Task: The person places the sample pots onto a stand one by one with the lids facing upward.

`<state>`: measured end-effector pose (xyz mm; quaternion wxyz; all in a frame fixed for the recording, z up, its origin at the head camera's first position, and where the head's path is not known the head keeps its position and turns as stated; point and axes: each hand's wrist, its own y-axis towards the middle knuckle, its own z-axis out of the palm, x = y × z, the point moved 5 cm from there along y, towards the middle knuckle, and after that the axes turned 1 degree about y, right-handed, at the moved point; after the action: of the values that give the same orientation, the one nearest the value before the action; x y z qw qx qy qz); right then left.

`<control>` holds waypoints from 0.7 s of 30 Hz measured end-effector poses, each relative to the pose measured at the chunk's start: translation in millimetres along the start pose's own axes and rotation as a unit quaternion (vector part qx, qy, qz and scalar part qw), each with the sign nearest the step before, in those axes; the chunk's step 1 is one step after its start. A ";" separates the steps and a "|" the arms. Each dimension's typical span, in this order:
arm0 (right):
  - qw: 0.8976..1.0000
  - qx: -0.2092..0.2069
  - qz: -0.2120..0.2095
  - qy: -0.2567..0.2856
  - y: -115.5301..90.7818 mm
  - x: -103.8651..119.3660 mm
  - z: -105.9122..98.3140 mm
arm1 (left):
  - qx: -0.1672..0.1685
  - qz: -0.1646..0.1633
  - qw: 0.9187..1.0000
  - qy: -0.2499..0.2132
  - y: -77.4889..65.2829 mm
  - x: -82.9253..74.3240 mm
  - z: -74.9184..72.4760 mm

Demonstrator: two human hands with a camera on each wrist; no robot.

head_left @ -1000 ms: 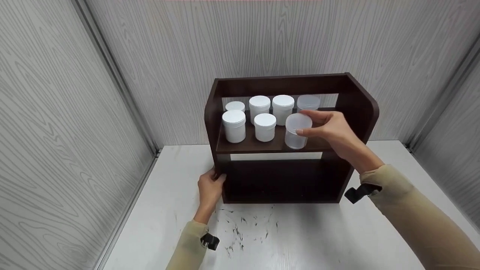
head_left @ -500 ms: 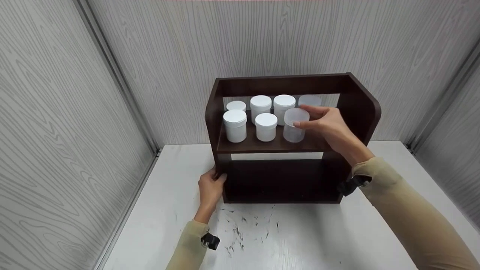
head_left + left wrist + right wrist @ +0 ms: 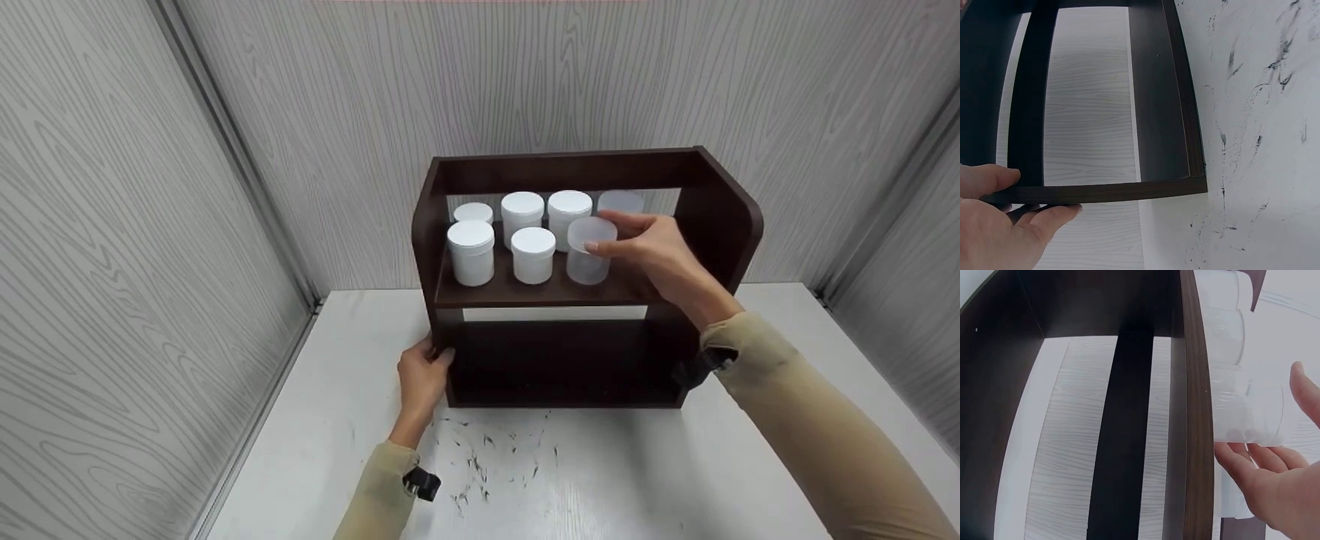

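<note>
My right hand (image 3: 651, 247) is at the front of the upper shelf, around a frosted translucent jar (image 3: 587, 268) that stands upright there. In the right wrist view its fingers lie along the jar's side, while the thumb (image 3: 1304, 389) stands apart from it. My left hand (image 3: 421, 373) grips the left side panel of the dark brown two-tier rack (image 3: 566, 300), thumb inside and fingers outside. Left of the frosted jar stand a short white jar (image 3: 533, 259) and a taller white jar (image 3: 472, 256). The left wrist view shows the hand on the panel edge (image 3: 1123, 192).
Behind the front jars stand three white jars (image 3: 570, 206) and another frosted jar (image 3: 620, 201), partly hidden by my right hand. The rack sits on a white table (image 3: 360, 330) with dark scuff marks. Grey wood-grain walls (image 3: 360, 90) enclose the back and sides.
My right hand has moved the frosted jar slightly back and left onto the shelf, in line with the front jars. During the last half second it barely moves. My left hand stays put.
</note>
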<state>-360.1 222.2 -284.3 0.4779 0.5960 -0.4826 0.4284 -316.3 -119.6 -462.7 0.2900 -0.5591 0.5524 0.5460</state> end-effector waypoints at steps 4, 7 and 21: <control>1.000 0.002 0.001 -0.001 0.5 -0.2 0.9 | -0.003 0.000 1.000 -0.001 0.3 0.2 0.1; 1.000 0.003 0.000 0.000 0.7 -0.2 1.4 | -0.005 0.001 1.000 -0.003 0.5 0.2 0.2; 1.000 0.006 -0.011 0.001 0.7 -5.5 1.6 | 0.005 0.008 1.000 -0.005 0.1 0.9 0.0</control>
<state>-361.6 221.5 -289.8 0.4797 0.6032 -0.4730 0.4269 -316.6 -119.8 -463.5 0.2910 -0.5502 0.5585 0.5483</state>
